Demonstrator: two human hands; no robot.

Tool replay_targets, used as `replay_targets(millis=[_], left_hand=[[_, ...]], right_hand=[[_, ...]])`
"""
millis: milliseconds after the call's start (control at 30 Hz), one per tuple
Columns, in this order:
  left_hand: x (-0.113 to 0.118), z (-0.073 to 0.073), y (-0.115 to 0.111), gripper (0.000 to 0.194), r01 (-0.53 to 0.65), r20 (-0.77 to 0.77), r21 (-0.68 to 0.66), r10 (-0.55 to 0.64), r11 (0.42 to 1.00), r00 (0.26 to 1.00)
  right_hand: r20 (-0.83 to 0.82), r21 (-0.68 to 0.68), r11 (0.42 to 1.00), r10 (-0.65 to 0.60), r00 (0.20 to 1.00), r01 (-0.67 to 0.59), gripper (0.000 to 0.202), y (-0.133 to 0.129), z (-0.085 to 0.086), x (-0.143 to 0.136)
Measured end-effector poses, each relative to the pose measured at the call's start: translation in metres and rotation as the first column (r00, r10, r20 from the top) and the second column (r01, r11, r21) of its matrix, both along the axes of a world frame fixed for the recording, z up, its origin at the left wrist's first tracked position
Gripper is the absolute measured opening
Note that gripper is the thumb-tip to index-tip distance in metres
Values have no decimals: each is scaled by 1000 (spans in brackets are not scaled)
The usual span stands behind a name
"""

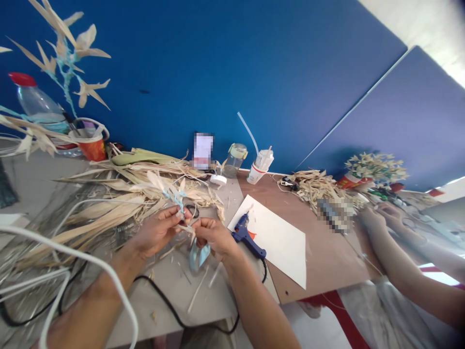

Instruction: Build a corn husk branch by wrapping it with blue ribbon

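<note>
My left hand (160,231) is closed in a pinch on a corn husk flower stem (178,198) wrapped in light blue tape, its pale petals pointing up and left. Close beside it, my right hand (214,237) is also pinched, fingertips at the stem's lower end by a small pale husk piece (188,230). A roll of light blue tape (199,255) shows just under my right fingers, partly hidden by them. Right of that hand, a blue glue gun (250,237) lies across a white sheet (283,247).
Dried corn husks (119,208) cover the table's left. A white cable (105,266) loops in front. Behind stand a phone (203,150), a jar (236,160) and a paper cup (256,173). Finished husk flowers (65,63) rise at left. A co-worker's arms (395,252) reach in at right.
</note>
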State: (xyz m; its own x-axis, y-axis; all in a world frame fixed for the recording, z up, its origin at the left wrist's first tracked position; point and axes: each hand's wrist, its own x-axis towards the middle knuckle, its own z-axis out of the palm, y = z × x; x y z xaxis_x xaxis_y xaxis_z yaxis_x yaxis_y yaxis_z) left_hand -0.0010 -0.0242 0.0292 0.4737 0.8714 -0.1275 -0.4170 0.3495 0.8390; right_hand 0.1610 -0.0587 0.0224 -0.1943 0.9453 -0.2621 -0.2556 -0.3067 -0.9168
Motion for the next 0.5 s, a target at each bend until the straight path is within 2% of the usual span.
replay_targets(millis=[267,500], left_hand=[[9,1,-3,35,-83,-25,-45,82,996,996],[16,-2,-4,31,-182,-132,-8,179,983,975]], right_hand=[[121,136,978,-178,977,161,18,5,-3,0],[315,285,950,-221,923,130,15,2,-2,0]])
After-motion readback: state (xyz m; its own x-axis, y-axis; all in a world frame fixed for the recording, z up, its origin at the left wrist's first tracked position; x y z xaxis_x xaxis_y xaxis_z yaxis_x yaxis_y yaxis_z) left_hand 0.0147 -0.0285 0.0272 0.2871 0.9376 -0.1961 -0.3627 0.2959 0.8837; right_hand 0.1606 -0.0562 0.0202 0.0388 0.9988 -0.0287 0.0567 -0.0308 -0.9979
